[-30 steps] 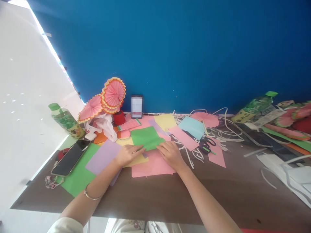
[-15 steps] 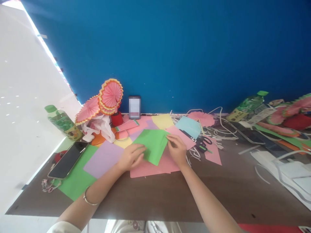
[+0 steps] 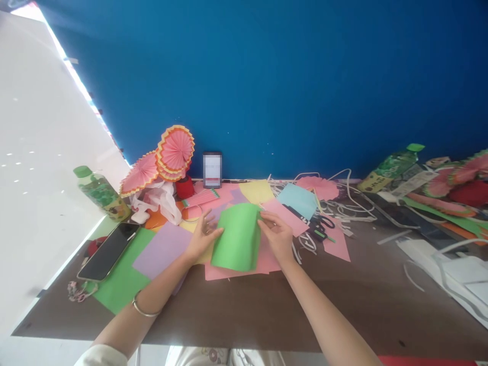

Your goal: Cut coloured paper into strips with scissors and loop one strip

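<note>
- Now, far out to the left of your grip, a clear plastic bottle (image 3: pixel 102 193) with a green cap stands at the table's edge, and nearer you a glossy black phone (image 3: pixel 108 251) lies flat, partly on a big matte green sheet (image 3: pixel 122 277).
- Up behind your left hand, two pleated pink paper fans (image 3: pixel 163 157) with scalloped yellow rims stand upright, round and ribbed.
- Just left of your grip a smooth lilac sheet (image 3: pixel 162 249) lies flat, your left forearm crossing its corner.
- Your left hand (image 3: pixel 203 238) has its fingers spread open, the thumb and fingertips pressed to the left edge of the green paper (image 3: pixel 237 238).
- That green paper sits between your two hands, bowed into a soft curl with its near edge rolled under, resting over the flat pink sheets (image 3: pixel 238 267) beneath.
- Your right hand (image 3: pixel 277 235) pinches the paper's upper right edge, fingers closed on it.
- Right of your grip lie a pale blue sheet (image 3: pixel 299 199), black scissors (image 3: pixel 322 226) and a tangle of thin white paper strips (image 3: pixel 351 203).
- Far right, another green-capped bottle (image 3: pixel 392 166) lies tipped on the brown wood-grain table (image 3: pixel 267 310).
</note>
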Demonstrator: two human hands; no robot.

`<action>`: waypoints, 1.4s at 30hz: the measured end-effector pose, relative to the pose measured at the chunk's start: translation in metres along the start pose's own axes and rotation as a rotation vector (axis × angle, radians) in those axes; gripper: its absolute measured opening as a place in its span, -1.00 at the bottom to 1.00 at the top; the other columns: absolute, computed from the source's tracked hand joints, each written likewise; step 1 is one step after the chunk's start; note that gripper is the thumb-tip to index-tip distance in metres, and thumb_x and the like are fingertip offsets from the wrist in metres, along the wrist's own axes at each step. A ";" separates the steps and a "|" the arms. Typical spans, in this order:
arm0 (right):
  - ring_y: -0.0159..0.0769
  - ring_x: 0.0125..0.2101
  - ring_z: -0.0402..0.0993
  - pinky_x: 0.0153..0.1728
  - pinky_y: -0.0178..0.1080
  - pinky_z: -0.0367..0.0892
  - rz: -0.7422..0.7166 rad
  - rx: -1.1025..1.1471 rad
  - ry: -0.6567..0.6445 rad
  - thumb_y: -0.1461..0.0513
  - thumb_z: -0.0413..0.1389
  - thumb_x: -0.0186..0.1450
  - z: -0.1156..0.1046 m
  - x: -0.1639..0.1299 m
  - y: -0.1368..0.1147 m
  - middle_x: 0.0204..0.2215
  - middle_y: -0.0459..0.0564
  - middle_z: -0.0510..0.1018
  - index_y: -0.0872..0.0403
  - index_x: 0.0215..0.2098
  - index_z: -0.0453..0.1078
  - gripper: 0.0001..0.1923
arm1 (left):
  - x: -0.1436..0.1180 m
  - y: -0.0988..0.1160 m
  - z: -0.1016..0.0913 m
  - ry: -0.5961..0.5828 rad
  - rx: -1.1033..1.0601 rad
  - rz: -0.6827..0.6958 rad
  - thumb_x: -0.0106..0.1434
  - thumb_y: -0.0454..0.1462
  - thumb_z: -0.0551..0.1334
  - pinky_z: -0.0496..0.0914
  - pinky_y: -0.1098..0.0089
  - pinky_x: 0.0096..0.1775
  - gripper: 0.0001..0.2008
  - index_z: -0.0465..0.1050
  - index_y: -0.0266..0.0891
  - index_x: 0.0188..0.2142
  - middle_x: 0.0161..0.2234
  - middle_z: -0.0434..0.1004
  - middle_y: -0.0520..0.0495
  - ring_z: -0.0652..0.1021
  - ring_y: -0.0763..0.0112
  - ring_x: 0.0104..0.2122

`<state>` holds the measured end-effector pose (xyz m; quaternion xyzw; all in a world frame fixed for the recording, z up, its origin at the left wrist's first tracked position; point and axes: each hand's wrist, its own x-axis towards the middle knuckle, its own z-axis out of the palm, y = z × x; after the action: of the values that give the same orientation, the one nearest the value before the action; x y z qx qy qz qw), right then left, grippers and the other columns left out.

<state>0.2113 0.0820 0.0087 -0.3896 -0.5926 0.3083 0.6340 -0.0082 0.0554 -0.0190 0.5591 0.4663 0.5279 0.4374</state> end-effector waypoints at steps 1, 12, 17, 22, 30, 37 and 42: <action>-0.22 -0.19 0.45 -0.17 -0.10 0.43 0.007 0.018 -0.002 0.22 0.18 0.12 0.000 0.000 0.001 -0.26 0.04 0.51 0.05 -0.35 0.44 -0.88 | 0.000 0.002 0.000 -0.022 -0.050 -0.022 0.12 -0.18 0.23 0.42 0.21 -0.14 -0.35 -0.04 -0.12 0.14 0.03 0.30 -0.27 0.46 0.26 -0.07; -0.20 -0.18 0.45 -0.14 -0.08 0.39 0.095 -0.037 0.028 0.21 0.17 0.11 -0.007 0.004 0.002 -0.23 0.08 0.49 0.09 -0.45 0.37 -0.90 | 0.005 -0.002 -0.010 0.108 0.206 0.096 0.12 -0.15 0.19 0.37 0.40 -0.41 -0.80 0.45 -0.22 -0.34 -0.41 0.49 -0.02 0.47 0.44 -0.44; -0.20 -0.17 0.44 -0.13 -0.11 0.36 0.175 -0.014 0.024 0.17 0.18 0.08 -0.006 0.004 0.005 -0.23 0.07 0.49 0.10 -0.44 0.36 -0.84 | 0.001 0.002 -0.007 0.100 0.300 0.045 0.11 -0.16 0.21 0.28 0.47 -0.52 -0.76 0.45 -0.22 -0.25 -0.36 0.50 -0.03 0.39 0.53 -0.56; -0.22 -0.29 0.48 -0.26 -0.14 0.40 0.242 -0.036 0.072 0.13 0.18 0.07 -0.012 0.009 0.006 -0.32 0.03 0.51 0.09 -0.38 0.34 -0.78 | 0.001 0.003 -0.008 0.139 0.382 0.111 0.14 -0.22 0.18 0.22 0.48 -0.53 -0.80 0.47 -0.21 -0.26 -0.38 0.49 -0.01 0.31 0.56 -0.59; -0.10 -0.16 0.40 -0.10 -0.06 0.26 0.003 -1.014 -0.122 0.18 0.01 0.15 -0.069 0.037 0.007 -0.20 0.12 0.49 0.12 -0.24 0.41 -0.73 | 0.004 0.005 -0.017 0.341 0.511 0.120 0.15 -0.25 0.16 0.22 0.48 -0.55 -0.76 0.43 -0.23 -0.18 -0.39 0.48 -0.01 0.27 0.57 -0.62; -0.19 -0.29 0.45 -0.35 -0.26 0.30 0.160 -1.308 -0.277 0.16 -0.01 0.18 -0.079 0.037 0.014 -0.25 0.06 0.53 0.07 -0.15 0.41 -0.69 | 0.004 0.004 -0.019 0.362 0.535 0.150 0.16 -0.25 0.13 0.26 0.46 -0.53 -0.76 0.42 -0.22 -0.17 -0.35 0.49 -0.02 0.28 0.57 -0.61; -0.17 -0.37 0.47 -0.36 -0.23 0.30 0.212 -1.257 -0.047 0.19 -0.04 0.19 -0.089 0.038 0.020 -0.41 0.08 0.57 0.09 -0.20 0.44 -0.70 | 0.004 0.004 -0.021 0.357 0.526 0.138 0.16 -0.25 0.13 0.27 0.46 -0.50 -0.76 0.41 -0.22 -0.17 -0.38 0.47 -0.01 0.32 0.53 -0.58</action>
<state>0.3048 0.1135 0.0111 -0.7370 -0.6322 -0.0288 0.2372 -0.0286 0.0588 -0.0131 0.5818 0.6172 0.5072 0.1526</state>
